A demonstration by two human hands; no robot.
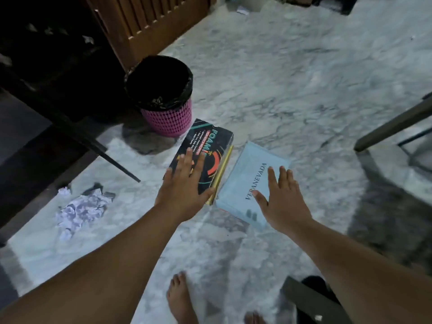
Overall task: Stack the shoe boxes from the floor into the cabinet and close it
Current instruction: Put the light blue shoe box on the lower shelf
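Two shoe boxes lie side by side on the marble floor. The black box (211,148) with colourful "FOAM" lettering is on the left; the light blue box (247,181) printed "VERANEVADA" is on the right. My left hand (184,185) is over the near end of the black box, fingers spread. My right hand (280,199) is over the near right part of the blue box, fingers also spread. Neither hand grips anything. The cabinet (46,54) stands open and dark at the upper left, with its wooden slatted door (152,24) swung out.
A pink mesh bin (163,94) with a black liner stands just behind the black box. Crumpled paper (81,211) lies on the floor at the left. A chair leg (395,122) crosses the right side. My bare feet (180,298) are at the bottom.
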